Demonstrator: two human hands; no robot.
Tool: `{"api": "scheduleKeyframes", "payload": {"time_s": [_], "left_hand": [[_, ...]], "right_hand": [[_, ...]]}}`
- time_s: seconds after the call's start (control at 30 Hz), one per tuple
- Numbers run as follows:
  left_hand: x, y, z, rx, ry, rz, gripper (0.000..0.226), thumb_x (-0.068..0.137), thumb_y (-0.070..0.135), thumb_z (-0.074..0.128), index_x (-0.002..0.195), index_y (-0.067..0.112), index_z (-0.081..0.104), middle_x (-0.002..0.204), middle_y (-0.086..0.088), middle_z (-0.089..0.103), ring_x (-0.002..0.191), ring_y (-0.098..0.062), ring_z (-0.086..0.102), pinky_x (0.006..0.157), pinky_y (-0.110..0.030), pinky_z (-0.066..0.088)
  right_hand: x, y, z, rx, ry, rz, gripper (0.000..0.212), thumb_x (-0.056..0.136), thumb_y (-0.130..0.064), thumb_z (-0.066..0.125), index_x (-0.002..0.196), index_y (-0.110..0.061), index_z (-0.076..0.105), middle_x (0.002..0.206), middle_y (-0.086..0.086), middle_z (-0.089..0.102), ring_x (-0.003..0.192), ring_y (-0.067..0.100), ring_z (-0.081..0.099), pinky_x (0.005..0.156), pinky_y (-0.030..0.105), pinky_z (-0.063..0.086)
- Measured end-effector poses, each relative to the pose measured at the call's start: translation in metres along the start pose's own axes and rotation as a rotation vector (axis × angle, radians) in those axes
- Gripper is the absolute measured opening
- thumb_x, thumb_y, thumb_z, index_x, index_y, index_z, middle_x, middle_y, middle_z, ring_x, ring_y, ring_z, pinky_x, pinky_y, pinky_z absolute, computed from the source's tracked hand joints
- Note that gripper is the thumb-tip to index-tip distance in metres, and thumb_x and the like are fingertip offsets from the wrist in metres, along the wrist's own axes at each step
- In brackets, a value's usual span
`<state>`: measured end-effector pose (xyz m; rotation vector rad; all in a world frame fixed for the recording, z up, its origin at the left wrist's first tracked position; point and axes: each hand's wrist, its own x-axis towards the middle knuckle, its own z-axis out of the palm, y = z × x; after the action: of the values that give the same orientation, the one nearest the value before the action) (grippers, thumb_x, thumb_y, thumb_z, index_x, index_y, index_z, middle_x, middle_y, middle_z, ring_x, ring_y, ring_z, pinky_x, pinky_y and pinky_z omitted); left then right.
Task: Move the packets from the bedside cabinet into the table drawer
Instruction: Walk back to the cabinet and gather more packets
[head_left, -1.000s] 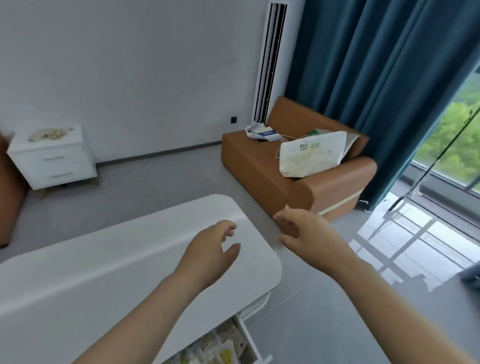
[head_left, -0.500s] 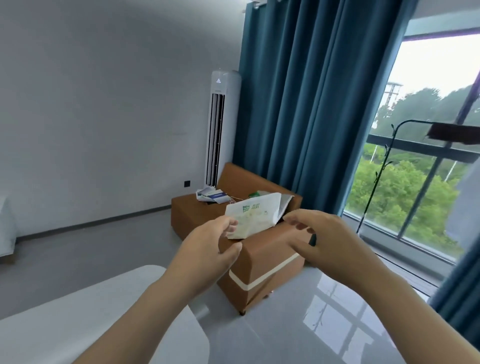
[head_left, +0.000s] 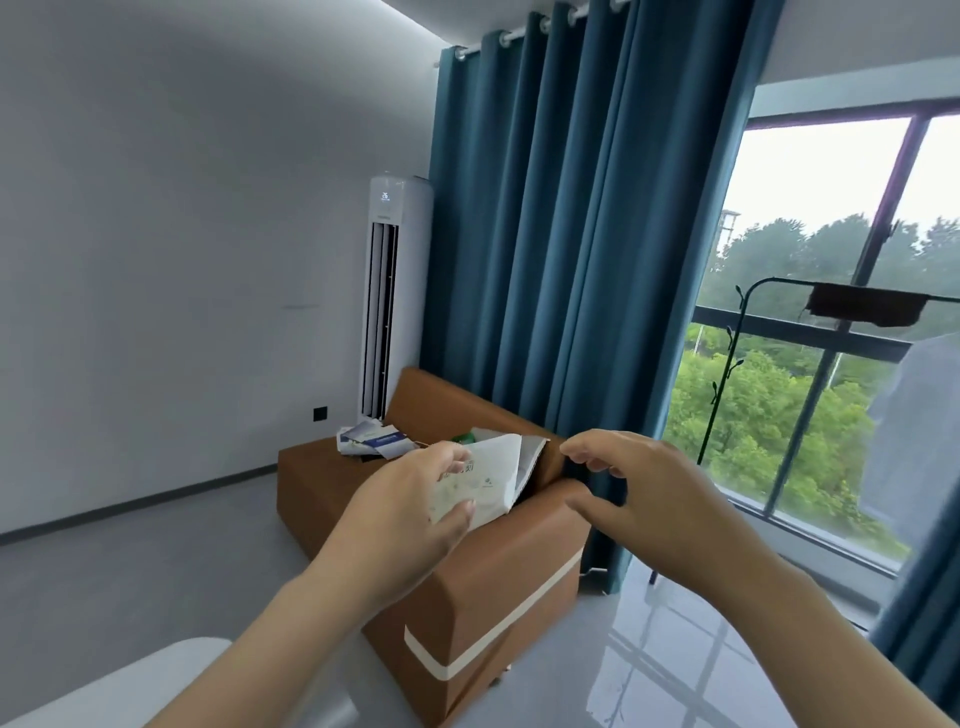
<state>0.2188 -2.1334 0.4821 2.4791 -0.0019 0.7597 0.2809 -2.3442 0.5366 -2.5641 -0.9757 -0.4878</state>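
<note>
Table (head_left: 104, 696) lower, smaller (higher view)

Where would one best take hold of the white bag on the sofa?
Likely its free top edge, from above: the white bag stands upright beside the sofa armrest, and the left hand hides its lower part from view.
</note>
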Motion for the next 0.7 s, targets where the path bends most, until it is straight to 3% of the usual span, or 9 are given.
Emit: {"api": "scheduleKeyframes", "payload": {"time_s": [0.4, 0.53, 0.7], "left_hand": [[0.163, -0.132, 0.033, 0.003, 0.028, -0.09, 0.047, 0.089, 0.034, 0.058, 0.134, 0.035, 0.045, 0.128, 0.024, 0.052, 0.118, 0.009, 0.045, 0.09, -0.009, 0.033], [0.211, -0.185, 0.05, 0.034, 0.054, -0.135, 0.047, 0.09, 0.033, 0.057, 0.135, 0.035, 0.044, 0.131, 0.025, 0.05, 0.121, 0.008, 0.043, 0.096, -0.012, 0.035], [0.284, -0.248, 0.066, 0.075, 0.12, -0.226, 0.045, 0.089, 0.034, 0.059, 0.133, 0.035, 0.046, 0.127, 0.025, 0.052, 0.121, 0.002, 0.046, 0.097, -0.018, 0.04]], "right_hand": [[0.212, 0.05, 0.1, 0.028, -0.082, -0.064, 0.037, 0.082, -0.038, 0.064, 0.119, -0.038, 0.058, 0.112, -0.026, 0.059, 0.102, -0.006, 0.054, 0.094, 0.025, 0.047], [0.288, 0.066, 0.148, 0.042, -0.124, -0.134, 0.038, 0.086, -0.037, 0.063, 0.123, -0.037, 0.056, 0.117, -0.025, 0.057, 0.106, -0.006, 0.052, 0.094, 0.018, 0.043], [0.393, 0.084, 0.208, 0.085, -0.181, -0.229, 0.041, 0.087, -0.036, 0.062, 0.127, -0.038, 0.052, 0.126, -0.023, 0.056, 0.114, -0.003, 0.051, 0.099, 0.019, 0.043]]}}
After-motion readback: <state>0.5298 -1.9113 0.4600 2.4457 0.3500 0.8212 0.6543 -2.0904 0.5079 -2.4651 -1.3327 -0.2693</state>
